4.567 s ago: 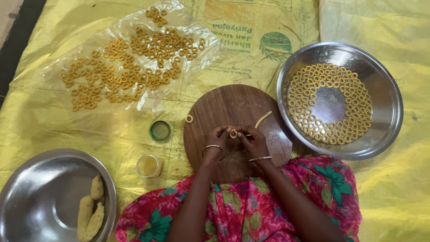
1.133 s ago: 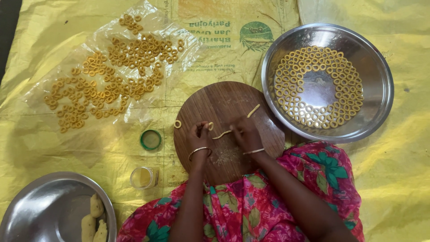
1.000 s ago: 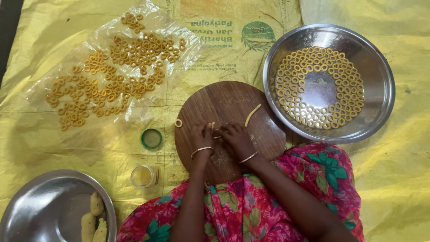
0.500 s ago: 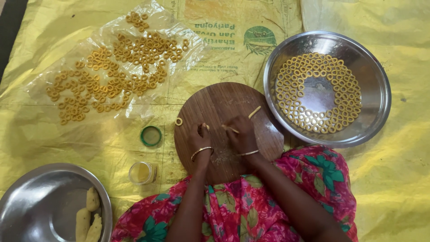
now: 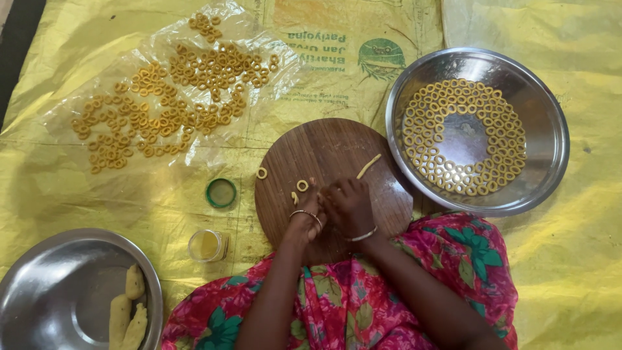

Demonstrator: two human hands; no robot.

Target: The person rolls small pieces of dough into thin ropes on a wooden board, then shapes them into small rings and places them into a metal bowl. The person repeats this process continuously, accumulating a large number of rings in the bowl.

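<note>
Both my hands meet over the near part of a round wooden board (image 5: 324,146). My left hand (image 5: 308,209) and my right hand (image 5: 350,202) have their fingers pinched together on a small dough piece, which they mostly hide. A stub of dough (image 5: 295,198) shows at my left fingertips. Two finished dough rings (image 5: 302,185) (image 5: 262,173) lie on the board just beyond my left hand. A short dough strip (image 5: 368,166) lies on the board beyond my right hand.
A steel bowl (image 5: 544,110) at the right holds several dough rings in circles. Many rings lie on a clear plastic sheet (image 5: 155,110) at the far left. A green lid (image 5: 221,192), a small jar (image 5: 206,245) and a steel plate (image 5: 58,285) with dough logs sit at left.
My hands have come together from slightly apart. A dough ring now lies free on the board by my left fingers. The long strip between the hands is gone from sight.
</note>
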